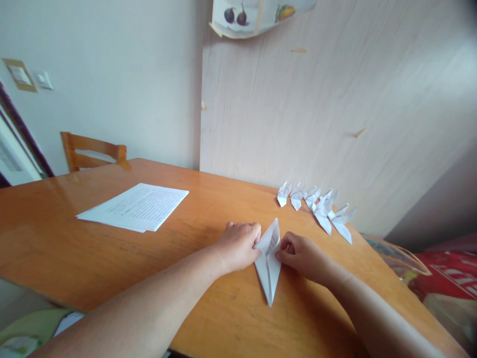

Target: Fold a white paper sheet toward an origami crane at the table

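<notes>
A white paper folded into a long kite shape [269,266] lies on the wooden table [112,258], its point toward me. My left hand [240,244] is curled with fingertips pressing the paper's left flap. My right hand [303,256] pinches the right flap at its middle edge. Both hands rest on the tabletop on either side of the paper.
Several finished folded paper figures [320,209] stand in a row by the wall at the table's far right. A stack of printed sheets [136,206] lies at the left. A wooden chair [93,151] stands behind the table. A red patterned fabric [447,283] is beyond the right edge.
</notes>
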Demonstrator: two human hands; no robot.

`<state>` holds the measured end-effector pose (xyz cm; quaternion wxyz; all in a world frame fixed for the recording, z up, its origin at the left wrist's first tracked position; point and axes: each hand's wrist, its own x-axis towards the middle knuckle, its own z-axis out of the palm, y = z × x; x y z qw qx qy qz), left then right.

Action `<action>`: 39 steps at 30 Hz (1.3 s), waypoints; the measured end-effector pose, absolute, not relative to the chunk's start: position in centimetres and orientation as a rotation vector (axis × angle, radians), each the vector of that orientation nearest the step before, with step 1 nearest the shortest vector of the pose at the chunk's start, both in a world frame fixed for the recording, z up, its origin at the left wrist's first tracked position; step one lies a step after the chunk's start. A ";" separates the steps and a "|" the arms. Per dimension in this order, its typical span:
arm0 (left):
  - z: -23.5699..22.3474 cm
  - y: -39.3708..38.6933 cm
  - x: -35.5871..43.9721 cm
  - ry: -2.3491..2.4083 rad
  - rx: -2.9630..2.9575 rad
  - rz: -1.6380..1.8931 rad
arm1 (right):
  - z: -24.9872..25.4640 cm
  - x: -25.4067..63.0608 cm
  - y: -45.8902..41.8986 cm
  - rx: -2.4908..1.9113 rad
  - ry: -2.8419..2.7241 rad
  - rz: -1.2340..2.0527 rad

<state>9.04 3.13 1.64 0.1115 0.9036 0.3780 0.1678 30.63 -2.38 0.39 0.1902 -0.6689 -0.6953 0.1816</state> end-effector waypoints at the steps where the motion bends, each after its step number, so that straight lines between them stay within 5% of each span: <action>1: 1.6 3.1 9.1 1.090 2.675 0.505 | 0.4 30.5 -2.4 -1.877 -1.952 0.512; 39: 1.5 1.5 10.0 0.928 2.799 0.544 | 2.1 28.5 -1.4 -1.679 -1.479 0.512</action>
